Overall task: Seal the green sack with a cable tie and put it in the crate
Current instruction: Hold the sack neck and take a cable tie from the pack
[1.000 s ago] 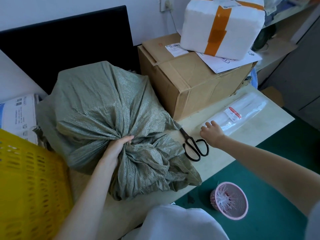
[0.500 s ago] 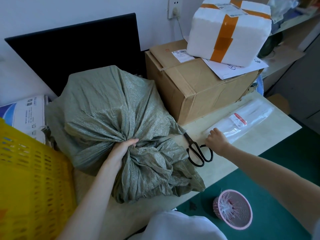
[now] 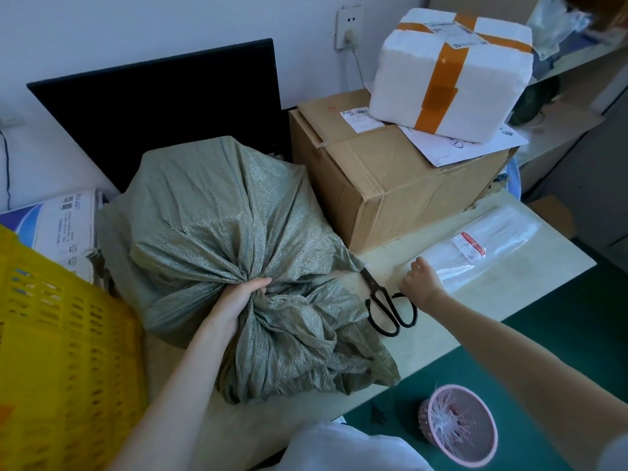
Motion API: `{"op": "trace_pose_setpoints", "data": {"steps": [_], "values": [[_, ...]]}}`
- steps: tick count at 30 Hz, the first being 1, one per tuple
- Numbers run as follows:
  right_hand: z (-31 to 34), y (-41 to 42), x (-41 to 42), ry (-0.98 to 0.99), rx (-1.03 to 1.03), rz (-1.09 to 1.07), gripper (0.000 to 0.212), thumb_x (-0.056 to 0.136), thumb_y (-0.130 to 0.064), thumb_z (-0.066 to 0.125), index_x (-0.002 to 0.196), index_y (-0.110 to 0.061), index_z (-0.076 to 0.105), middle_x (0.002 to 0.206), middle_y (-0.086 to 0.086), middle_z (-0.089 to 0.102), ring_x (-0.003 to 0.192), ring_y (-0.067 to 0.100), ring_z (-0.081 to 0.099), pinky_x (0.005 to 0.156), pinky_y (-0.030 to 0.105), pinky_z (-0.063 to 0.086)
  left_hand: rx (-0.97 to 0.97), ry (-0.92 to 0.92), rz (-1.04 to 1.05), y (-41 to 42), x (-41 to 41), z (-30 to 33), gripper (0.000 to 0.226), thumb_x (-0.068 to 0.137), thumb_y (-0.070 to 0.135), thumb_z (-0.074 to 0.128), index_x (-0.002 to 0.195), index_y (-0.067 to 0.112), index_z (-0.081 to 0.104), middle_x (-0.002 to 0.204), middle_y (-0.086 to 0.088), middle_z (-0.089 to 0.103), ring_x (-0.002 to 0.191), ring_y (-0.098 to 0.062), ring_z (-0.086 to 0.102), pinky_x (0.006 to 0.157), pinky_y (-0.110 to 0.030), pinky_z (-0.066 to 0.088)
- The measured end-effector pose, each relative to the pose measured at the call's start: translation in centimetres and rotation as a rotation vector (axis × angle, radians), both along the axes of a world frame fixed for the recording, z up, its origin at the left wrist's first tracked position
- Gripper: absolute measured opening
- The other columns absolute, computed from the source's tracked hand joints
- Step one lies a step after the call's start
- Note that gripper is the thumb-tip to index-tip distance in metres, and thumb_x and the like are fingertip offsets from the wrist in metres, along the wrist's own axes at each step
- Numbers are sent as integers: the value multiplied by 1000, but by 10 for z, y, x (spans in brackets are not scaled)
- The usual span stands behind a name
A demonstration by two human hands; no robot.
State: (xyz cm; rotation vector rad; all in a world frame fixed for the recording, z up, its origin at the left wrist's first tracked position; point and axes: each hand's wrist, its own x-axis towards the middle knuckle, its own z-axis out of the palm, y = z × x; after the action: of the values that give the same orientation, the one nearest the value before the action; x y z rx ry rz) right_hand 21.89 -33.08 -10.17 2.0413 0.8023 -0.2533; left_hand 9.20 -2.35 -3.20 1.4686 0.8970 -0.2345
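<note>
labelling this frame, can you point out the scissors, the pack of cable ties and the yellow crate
scissors [image 3: 387,309]: head view, on the black handle loops.
pack of cable ties [image 3: 482,248]: head view, on the clear wrapper beside its red label.
yellow crate [image 3: 64,362]: head view, on the perforated side wall.

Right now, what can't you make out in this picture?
All in the head view:
- Green sack: contents hidden by its fabric.
- Right hand: fingertips curl out of sight at the clear packet, so any grip is unclear.
- Yellow crate: cut off by the left edge.
- Packet label: too small to read.
</note>
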Motion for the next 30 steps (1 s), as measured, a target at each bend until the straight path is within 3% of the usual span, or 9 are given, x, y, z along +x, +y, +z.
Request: {"op": "trace_pose_setpoints", "data": {"steps": [8, 11, 12, 14, 18, 21, 23, 26, 30], "values": [[2, 6, -4, 49, 300, -94, 27, 86, -2, 54, 110, -12, 62, 113, 6, 61, 108, 28, 55, 97, 37, 36, -6, -10, 5, -2, 0, 0, 26, 85, 28, 66, 92, 4, 63, 79, -3, 62, 71, -14, 56, 57, -27, 37], [13, 23, -11, -35, 458, -93, 25, 58, -2, 79, 79, -12, 69, 86, 7, 67, 81, 27, 62, 71, 34, 48, -6, -25, 5, -2, 0, -1, 24, 87, 27, 65, 92, 4, 62, 77, 3, 57, 69, -9, 52, 56, -24, 35], [14, 27, -12, -51, 544, -61, 30, 42, 2, 82, 66, -9, 67, 72, 7, 66, 68, 28, 62, 59, 33, 48, -9, -26, 5, -2, 0, -1, 24, 86, 28, 65, 92, 4, 62, 77, 2, 58, 70, -10, 53, 56, -25, 35], [22, 37, -18, -84, 677, -30, 35, 33, 8, 79, 60, -6, 60, 57, 9, 60, 55, 29, 58, 50, 31, 45, -13, -19, 7, 0, 0, -2, 25, 84, 28, 67, 91, 4, 63, 79, -2, 62, 72, -14, 57, 58, -26, 38], [43, 56, -23, -68, 813, -106, 33, 55, 11, 70, 80, -3, 55, 63, 10, 61, 61, 30, 60, 56, 33, 41, -20, -10, 14, 3, 1, -4, 27, 83, 30, 69, 89, 4, 64, 81, -6, 65, 74, -18, 60, 59, -27, 40], [58, 64, -28, -127, 1012, -74, 40, 40, 19, 67, 69, -3, 51, 46, 7, 50, 40, 26, 47, 42, 29, 36, -30, -11, 9, 4, 1, -6, 27, 82, 31, 69, 88, 5, 64, 83, -6, 66, 76, -20, 61, 62, -28, 43], [66, 71, -30, -149, 1133, -13, 40, 42, 20, 64, 69, -4, 49, 43, 5, 43, 37, 23, 32, 41, 25, 28, -37, -14, 9, 4, 1, -7, 26, 83, 31, 69, 85, 5, 63, 83, -7, 67, 76, -20, 62, 63, -29, 43], [85, 79, -35, -184, 1264, 13, 29, 60, 14, 66, 72, -5, 48, 49, 1, 38, 41, 20, 25, 43, 23, 21, -37, -26, 17, 4, 1, -8, 26, 84, 28, 68, 72, 7, 59, 81, -7, 67, 75, -20, 62, 62, -29, 43], [109, 87, -36, -195, 1494, 39, 9, 85, 1, 58, 80, -4, 52, 56, 6, 54, 43, 20, 34, 41, 23, 28, -58, -59, 17, 7, 1, -12, 31, 83, 23, 68, 59, 10, 53, 72, -7, 66, 71, -22, 61, 63, -28, 44]]}}
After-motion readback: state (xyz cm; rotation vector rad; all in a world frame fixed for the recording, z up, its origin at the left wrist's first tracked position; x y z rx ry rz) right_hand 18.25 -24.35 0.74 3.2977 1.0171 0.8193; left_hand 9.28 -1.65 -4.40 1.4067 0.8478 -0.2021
